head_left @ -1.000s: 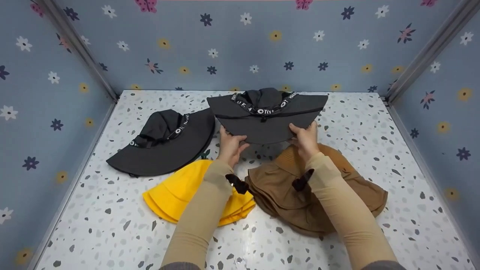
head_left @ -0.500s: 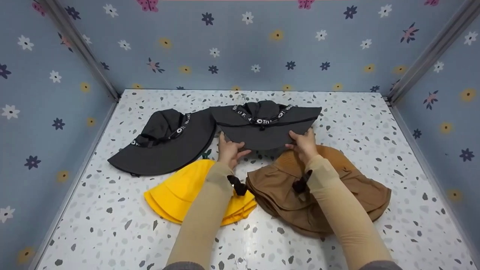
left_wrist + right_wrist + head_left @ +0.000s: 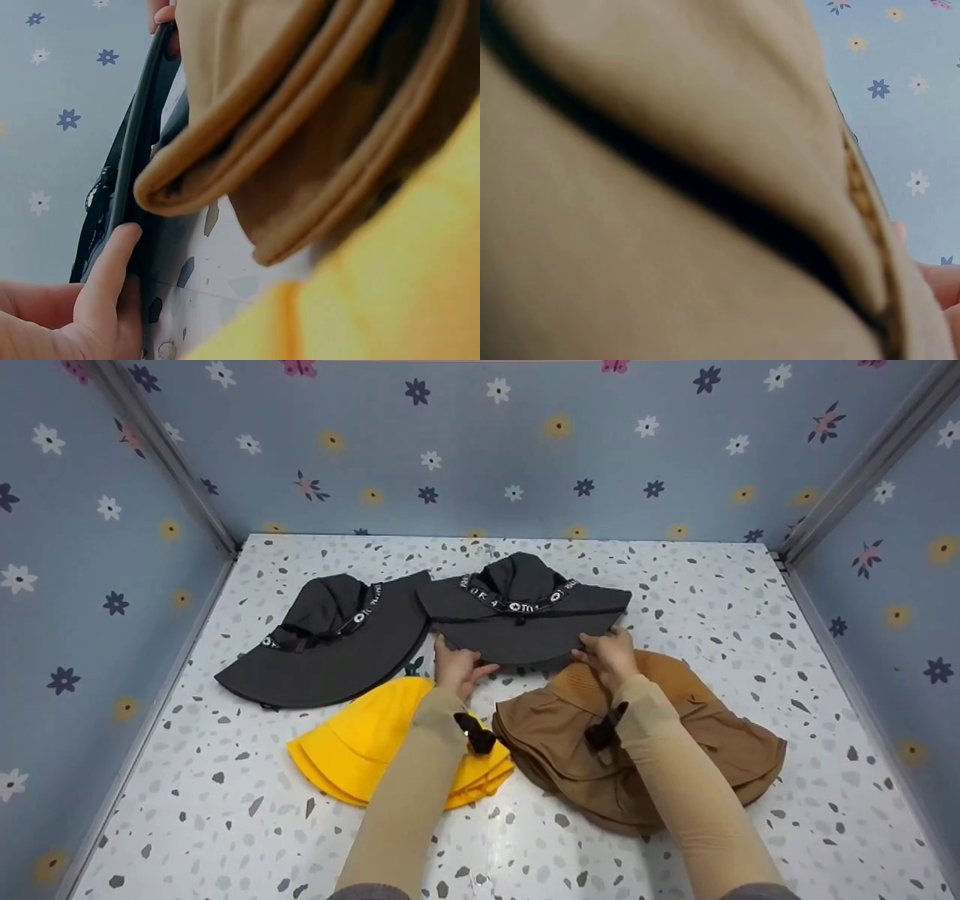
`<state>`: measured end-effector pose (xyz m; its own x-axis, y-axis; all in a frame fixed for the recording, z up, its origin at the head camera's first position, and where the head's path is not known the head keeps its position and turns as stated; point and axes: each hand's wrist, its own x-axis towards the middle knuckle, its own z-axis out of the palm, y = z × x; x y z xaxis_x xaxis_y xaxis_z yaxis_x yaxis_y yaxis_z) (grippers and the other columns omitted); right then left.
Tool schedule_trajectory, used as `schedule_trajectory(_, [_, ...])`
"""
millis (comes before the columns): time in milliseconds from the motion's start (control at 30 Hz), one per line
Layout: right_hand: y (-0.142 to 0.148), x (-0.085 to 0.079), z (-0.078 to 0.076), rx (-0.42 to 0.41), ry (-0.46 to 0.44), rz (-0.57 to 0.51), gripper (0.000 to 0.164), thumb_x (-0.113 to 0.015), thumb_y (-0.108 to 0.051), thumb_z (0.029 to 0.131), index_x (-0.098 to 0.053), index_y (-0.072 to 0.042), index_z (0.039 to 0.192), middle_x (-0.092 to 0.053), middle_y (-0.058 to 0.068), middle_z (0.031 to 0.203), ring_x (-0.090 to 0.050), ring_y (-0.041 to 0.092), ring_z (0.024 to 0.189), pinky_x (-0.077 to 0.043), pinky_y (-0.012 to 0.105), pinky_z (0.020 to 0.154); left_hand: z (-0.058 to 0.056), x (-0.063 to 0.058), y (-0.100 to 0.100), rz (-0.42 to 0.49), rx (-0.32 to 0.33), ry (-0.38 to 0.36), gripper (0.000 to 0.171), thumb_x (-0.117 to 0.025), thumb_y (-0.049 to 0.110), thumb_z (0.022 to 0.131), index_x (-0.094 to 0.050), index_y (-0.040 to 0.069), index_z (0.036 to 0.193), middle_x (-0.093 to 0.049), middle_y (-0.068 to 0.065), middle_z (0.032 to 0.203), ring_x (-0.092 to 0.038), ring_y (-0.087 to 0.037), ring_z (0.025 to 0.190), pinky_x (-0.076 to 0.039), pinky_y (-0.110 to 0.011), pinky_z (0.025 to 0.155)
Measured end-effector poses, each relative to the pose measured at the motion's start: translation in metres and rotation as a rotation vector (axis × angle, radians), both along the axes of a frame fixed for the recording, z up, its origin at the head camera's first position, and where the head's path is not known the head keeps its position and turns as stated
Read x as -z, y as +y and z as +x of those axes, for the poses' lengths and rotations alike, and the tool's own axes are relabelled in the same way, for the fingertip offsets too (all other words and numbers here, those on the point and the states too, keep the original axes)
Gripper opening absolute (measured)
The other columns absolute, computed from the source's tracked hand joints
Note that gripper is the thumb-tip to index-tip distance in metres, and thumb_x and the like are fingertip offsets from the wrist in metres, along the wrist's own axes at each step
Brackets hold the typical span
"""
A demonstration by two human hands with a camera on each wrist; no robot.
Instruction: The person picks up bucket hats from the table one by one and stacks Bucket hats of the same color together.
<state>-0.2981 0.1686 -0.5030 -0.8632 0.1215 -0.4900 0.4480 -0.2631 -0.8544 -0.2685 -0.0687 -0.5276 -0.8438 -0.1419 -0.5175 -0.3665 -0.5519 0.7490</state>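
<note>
A dark grey wide-brimmed hat with white-lettered trim lies toward the back middle of the table in the head view. My left hand pinches the front left of its brim; the left wrist view shows the thumb against the brim edge. On the front right of the same brim, my right hand holds on with thumb and fingers. A second dark grey hat sits to the left, its brim meeting the held one. In the right wrist view, brown cloth covers most of that hand.
Yellow hats, stacked, lie under my left forearm. Under the right forearm is a stack of brown hats. Flower-patterned panels wall the back and both sides of the speckled white table.
Both hands have lowered the dark grey hat onto the table and drawn it slightly left and nearer. Its crown now stands up more. The other hats have stayed in place.
</note>
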Motion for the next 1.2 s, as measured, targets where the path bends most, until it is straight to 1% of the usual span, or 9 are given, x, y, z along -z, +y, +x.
schedule_trajectory(67, [0.0, 0.0, 0.0, 0.003, -0.001, -0.009, 0.084, -0.051, 0.006, 0.097, 0.005, -0.005, 0.158, -0.034, 0.024, 0.149, -0.062, 0.012, 0.067, -0.059, 0.02, 0.067, 0.0, -0.001, 0.0, -0.004, -0.002, -0.013, 0.087, -0.039, -0.016, 0.094, -0.001, 0.024, 0.161, -0.008, -0.015, 0.166, -0.037, -0.038, 0.142, -0.055, -0.047, 0.094])
schedule_trajectory(200, [-0.001, 0.002, 0.001, -0.007, 0.002, -0.018, 0.082, -0.048, 0.009, 0.096, 0.005, -0.003, 0.158, -0.023, 0.026, 0.157, -0.063, 0.012, 0.064, -0.059, 0.02, 0.07, 0.0, -0.003, 0.0, -0.035, 0.008, -0.027, 0.083, -0.041, -0.01, 0.096, 0.0, 0.021, 0.161, -0.009, -0.016, 0.165, -0.04, -0.038, 0.141, -0.055, -0.046, 0.095])
schedule_trajectory(333, [-0.001, 0.005, 0.002, -0.012, 0.003, -0.032, 0.082, -0.045, 0.013, 0.094, 0.004, -0.002, 0.158, -0.019, 0.024, 0.16, -0.064, 0.015, 0.077, -0.058, 0.02, 0.074, 0.0, -0.009, 0.001, -0.056, 0.015, -0.011, 0.081, -0.045, -0.006, 0.097, -0.002, 0.018, 0.161, -0.011, -0.014, 0.165, -0.039, -0.037, 0.141, -0.052, -0.047, 0.1])
schedule_trajectory(433, [-0.001, 0.008, 0.002, -0.001, 0.001, -0.041, 0.081, -0.045, 0.015, 0.093, 0.002, -0.001, 0.158, -0.024, 0.025, 0.157, -0.062, 0.017, 0.082, -0.058, 0.02, 0.076, 0.0, -0.014, 0.001, -0.05, 0.016, 0.007, 0.081, -0.047, -0.004, 0.096, -0.002, 0.018, 0.161, -0.01, -0.012, 0.166, -0.032, -0.036, 0.146, -0.047, -0.05, 0.105])
schedule_trajectory(633, [-0.002, 0.013, 0.003, 0.017, 0.018, -0.032, 0.075, -0.046, 0.015, 0.091, -0.008, 0.006, 0.155, -0.036, 0.025, 0.143, -0.061, 0.011, 0.071, -0.057, 0.019, 0.079, 0.003, -0.02, -0.003, -0.031, 0.02, 0.004, 0.082, -0.05, 0.002, 0.098, 0.002, 0.016, 0.16, -0.004, -0.012, 0.167, -0.023, -0.033, 0.15, -0.039, -0.049, 0.114])
schedule_trajectory(800, [-0.002, 0.014, 0.005, 0.01, 0.038, -0.008, 0.067, -0.046, 0.013, 0.091, -0.019, 0.008, 0.152, -0.045, 0.018, 0.13, -0.062, 0.011, 0.077, -0.056, 0.022, 0.086, 0.008, -0.024, -0.006, -0.029, 0.019, 0.018, 0.081, -0.052, 0.005, 0.099, 0.001, 0.012, 0.16, -0.006, -0.014, 0.166, -0.02, -0.031, 0.152, -0.034, -0.046, 0.118])
schedule_trajectory(1000, [0.0, 0.016, 0.007, 0.009, 0.046, 0.019, 0.063, -0.047, 0.01, 0.092, -0.024, 0.007, 0.151, -0.046, 0.017, 0.129, -0.062, 0.013, 0.083, -0.055, 0.024, 0.086, 0.016, -0.026, -0.015, 0.015, 0.007, 0.069, 0.074, -0.049, 0.004, 0.1, -0.005, 0.009, 0.16, -0.014, -0.018, 0.164, -0.022, -0.032, 0.151, -0.032, -0.042, 0.119])
schedule_trajectory(1100, [0.001, 0.016, 0.007, 0.006, 0.039, 0.012, 0.067, -0.047, 0.008, 0.094, -0.019, 0.004, 0.154, -0.04, 0.021, 0.143, -0.064, 0.018, 0.096, -0.054, 0.025, 0.092, 0.019, -0.031, -0.026, 0.073, -0.028, 0.091, 0.07, -0.048, 0.002, 0.101, -0.011, 0.008, 0.159, -0.018, -0.019, 0.162, -0.028, -0.034, 0.148, -0.036, -0.039, 0.117])
schedule_trajectory(1200, [0.001, 0.017, 0.007, -0.007, 0.033, -0.032, 0.074, -0.046, 0.007, 0.096, -0.006, -0.001, 0.158, -0.019, 0.02, 0.162, -0.058, 0.028, 0.121, -0.048, 0.03, 0.104, 0.021, -0.04, -0.045, 0.182, -0.089, 0.144, 0.066, -0.045, 0.0, 0.102, -0.012, 0.007, 0.159, -0.02, -0.018, 0.161, -0.034, -0.035, 0.145, -0.04, -0.036, 0.114])
